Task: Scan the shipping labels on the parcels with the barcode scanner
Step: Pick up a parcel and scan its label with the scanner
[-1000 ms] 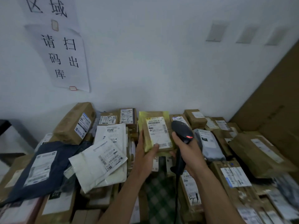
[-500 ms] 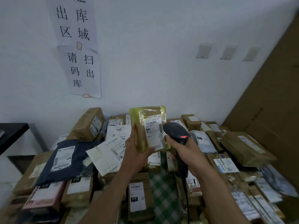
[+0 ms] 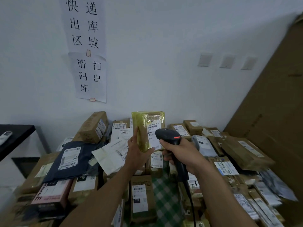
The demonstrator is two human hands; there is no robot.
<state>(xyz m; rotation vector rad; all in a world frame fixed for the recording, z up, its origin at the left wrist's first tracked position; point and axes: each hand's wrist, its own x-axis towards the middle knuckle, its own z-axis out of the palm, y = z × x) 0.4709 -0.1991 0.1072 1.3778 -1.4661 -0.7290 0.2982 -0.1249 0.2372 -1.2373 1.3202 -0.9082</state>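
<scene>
Step in hand: scanning. My left hand (image 3: 136,152) grips the yellow-wrapped parcel (image 3: 142,128) by its lower end and holds it upright above the parcel pile (image 3: 91,128), with the shipping label (image 3: 154,133) facing me. My right hand (image 3: 182,153) is closed round the handle of the barcode scanner (image 3: 168,135), whose head sits just before the label. Next move, in my judgement: aim squarely at the barcode, trigger, and confirm the read.

Left hand (image 3: 136,150) holds yellow-taped parcel (image 3: 147,130); right hand (image 3: 182,153) grips scanner (image 3: 168,136).
</scene>
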